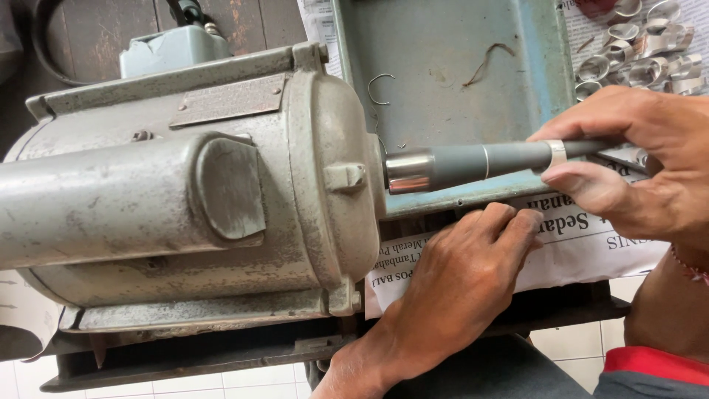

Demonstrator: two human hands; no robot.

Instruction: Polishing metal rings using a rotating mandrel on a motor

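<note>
Right hand (pixel 635 159) fingers pinch silver ring (pixel 557 152) on spindle (pixel 509 159); left hand (pixel 458 284) flat on newspaper (pixel 591 251)

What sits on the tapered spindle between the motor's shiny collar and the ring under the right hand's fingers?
In the head view, only bare grey tapered spindle runs from the shiny collar to the silver ring pinched by the right hand, apart from one thin pale line around it.

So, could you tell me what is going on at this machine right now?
A person sits at an old grey motor with a dark tapered spindle sticking out of its side. The right hand pinches a silver ring slipped over the thin end of the spindle. The left hand rests flat on the newspaper below it. More silver rings lie in a heap at the top right, beside a blue metal tray. Whether the spindle is turning cannot be told.
</note>
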